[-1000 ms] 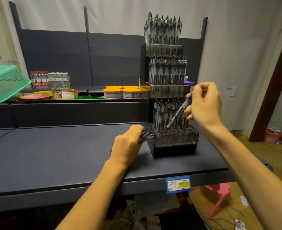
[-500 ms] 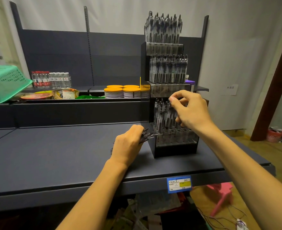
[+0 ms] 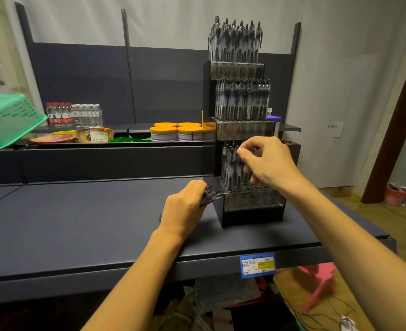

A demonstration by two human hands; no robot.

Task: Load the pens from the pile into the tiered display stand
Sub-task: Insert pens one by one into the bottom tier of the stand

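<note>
Stretching across the room is a dark grey shop shelf (image 3: pixel 78 223) with a blue and yellow price label (image 3: pixel 257 265) on its front edge, a pale wall behind and a wooden floor off to the right. At the shelf's right end stands the black tiered display stand with clear plastic fronts (image 3: pixel 242 130) — its top two tiers packed with upright pens, its lowest tier only part filled, open holes showing in the front rows.

The left hand (image 3: pixel 184 207) rests on the shelf just beside the stand's foot, its grip clenched round a small bundle of dark clear-barrelled pens (image 3: pixel 210 195) whose tips poke out toward the stand. The right hand (image 3: pixel 266 163) is up at the lowest tier, thumb and fingers curled among the tops of the standing pens; whether it pinches one I cannot tell.

Behind, on a raised ledge, sit orange-lidded round tubs (image 3: pixel 175 132), small water bottles (image 3: pixel 75 114), some foil-topped bowls and a green plastic basket (image 3: pixel 6 120). A pink plastic stool (image 3: pixel 319 283) lies on the floor.
</note>
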